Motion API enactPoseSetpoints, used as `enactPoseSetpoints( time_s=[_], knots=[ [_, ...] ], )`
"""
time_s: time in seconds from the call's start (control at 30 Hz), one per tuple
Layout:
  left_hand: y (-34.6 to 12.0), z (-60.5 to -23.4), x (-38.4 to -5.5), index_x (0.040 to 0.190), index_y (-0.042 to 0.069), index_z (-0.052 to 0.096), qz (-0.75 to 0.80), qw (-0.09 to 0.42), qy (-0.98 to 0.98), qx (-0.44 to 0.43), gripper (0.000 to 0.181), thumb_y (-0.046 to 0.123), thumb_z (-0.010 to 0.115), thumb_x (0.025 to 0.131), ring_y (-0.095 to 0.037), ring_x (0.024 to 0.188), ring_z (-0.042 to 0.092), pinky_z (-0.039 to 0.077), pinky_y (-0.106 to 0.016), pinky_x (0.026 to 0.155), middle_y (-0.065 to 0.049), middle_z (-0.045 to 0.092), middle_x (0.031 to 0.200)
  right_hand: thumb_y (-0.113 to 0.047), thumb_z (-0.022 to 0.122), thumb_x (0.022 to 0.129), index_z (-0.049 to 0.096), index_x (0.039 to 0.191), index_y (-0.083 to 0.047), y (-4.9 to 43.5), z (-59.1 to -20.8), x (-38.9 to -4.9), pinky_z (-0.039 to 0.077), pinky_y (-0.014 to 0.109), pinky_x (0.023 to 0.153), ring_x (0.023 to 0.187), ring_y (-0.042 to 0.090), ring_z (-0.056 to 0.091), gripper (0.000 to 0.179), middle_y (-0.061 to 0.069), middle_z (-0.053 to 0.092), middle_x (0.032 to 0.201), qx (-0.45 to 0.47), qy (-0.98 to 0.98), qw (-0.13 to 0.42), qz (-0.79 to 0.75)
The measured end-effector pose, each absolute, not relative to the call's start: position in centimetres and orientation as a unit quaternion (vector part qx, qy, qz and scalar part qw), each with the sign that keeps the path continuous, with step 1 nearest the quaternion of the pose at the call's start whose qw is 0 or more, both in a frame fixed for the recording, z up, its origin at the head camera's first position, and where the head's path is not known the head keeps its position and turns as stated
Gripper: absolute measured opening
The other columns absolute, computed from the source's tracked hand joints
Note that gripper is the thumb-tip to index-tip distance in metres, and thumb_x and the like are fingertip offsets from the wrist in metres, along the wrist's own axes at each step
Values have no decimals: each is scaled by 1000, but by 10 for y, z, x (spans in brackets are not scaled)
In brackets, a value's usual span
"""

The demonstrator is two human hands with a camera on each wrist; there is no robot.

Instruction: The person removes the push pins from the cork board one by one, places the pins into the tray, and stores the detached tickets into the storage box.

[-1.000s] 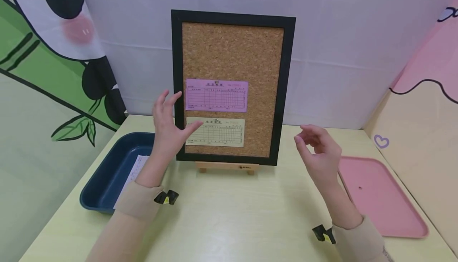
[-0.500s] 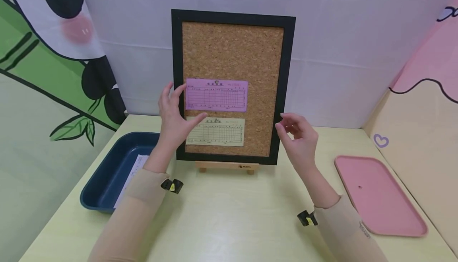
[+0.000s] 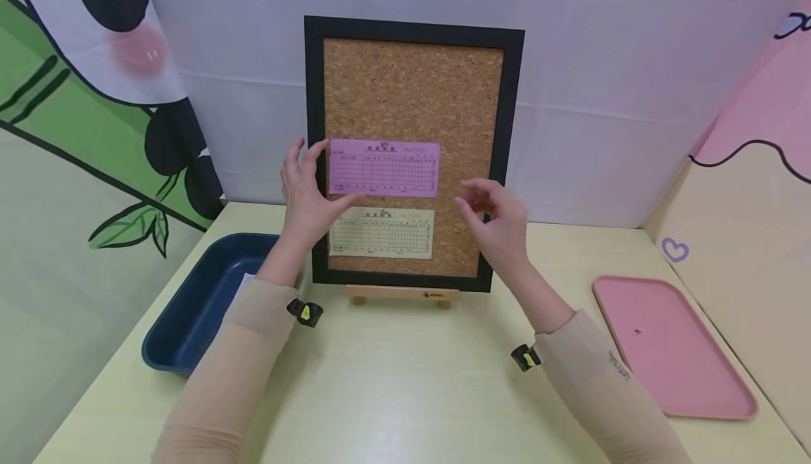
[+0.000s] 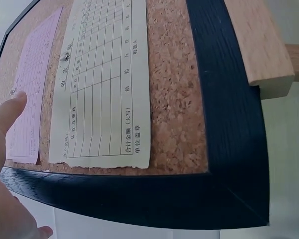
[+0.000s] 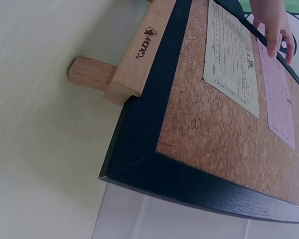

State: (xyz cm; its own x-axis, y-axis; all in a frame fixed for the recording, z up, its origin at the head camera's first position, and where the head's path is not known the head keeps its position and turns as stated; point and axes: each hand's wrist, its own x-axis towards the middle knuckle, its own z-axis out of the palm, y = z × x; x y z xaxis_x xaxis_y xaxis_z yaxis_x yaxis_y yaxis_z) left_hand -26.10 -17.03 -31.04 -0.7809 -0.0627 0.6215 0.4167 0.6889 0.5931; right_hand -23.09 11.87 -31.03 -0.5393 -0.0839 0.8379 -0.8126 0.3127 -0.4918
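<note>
A pink printed slip (image 3: 384,168) and a cream printed slip (image 3: 381,234) are fixed one above the other on a black-framed corkboard (image 3: 412,91). Each has a small dark pin at its top middle. My left hand (image 3: 305,200) is at the board's left side, fingertips by the pink slip's upper left corner and thumb at its lower edge. In the left wrist view the thumb (image 4: 12,107) lies over the pink slip. My right hand (image 3: 500,221) hovers over the board's right side, fingers bent, a small gap between thumb and forefinger, nothing visible between them.
The board stands on a small wooden easel (image 3: 402,293). At left is a dark blue tray (image 3: 180,309) with white paper inside, partly hidden by my left arm. On the right lies a pink tray (image 3: 690,351) with a tiny dark object on it. A cloth (image 3: 570,98) hangs behind.
My right hand has moved left from beside the pink tray to the board's right part. My left hand has shifted slightly right and up, to the pink slip's edge.
</note>
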Motion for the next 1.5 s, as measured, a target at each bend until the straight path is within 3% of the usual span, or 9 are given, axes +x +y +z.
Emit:
enactPoseSetpoints(
  time_s=[0.33, 0.8, 1.13, 1.5],
  knots=[
    [-169, -301, -272, 138, 23, 34, -375, 320, -865, -98, 81, 33, 82, 73, -23, 142, 3, 8, -53, 111, -6, 6, 155, -6, 71, 83, 64, 109, 0, 95, -298, -249, 52, 28, 67, 77, 19, 60, 28, 12, 66, 88, 316, -754, 332, 470],
    [-168, -288, -283, 129, 18, 39, -370, 311, -872, -72, 75, 43, 80, 72, -19, 141, 3, 8, -47, 112, -6, 11, 152, -16, 68, 87, 64, 110, -5, 73, -279, -278, 51, 24, 67, 75, 11, 58, 26, 5, 64, 86, 310, -790, 303, 434],
    [-168, -281, -287, 123, 14, 43, -354, 308, -881, -56, 73, 50, 78, 70, -20, 139, 6, 9, -44, 112, -5, 13, 150, -15, 68, 87, 64, 107, -6, 56, -268, -292, 48, 22, 68, 74, 10, 56, 22, 5, 63, 86, 305, -803, 296, 417],
    [-166, -279, -289, 117, 12, 43, -344, 307, -886, -58, 69, 49, 78, 70, -22, 139, 5, 9, -45, 113, -9, 14, 149, -18, 67, 88, 65, 105, -7, 43, -259, -298, 46, 22, 65, 69, 10, 56, 20, 4, 64, 82, 284, -835, 289, 374]
  ],
)
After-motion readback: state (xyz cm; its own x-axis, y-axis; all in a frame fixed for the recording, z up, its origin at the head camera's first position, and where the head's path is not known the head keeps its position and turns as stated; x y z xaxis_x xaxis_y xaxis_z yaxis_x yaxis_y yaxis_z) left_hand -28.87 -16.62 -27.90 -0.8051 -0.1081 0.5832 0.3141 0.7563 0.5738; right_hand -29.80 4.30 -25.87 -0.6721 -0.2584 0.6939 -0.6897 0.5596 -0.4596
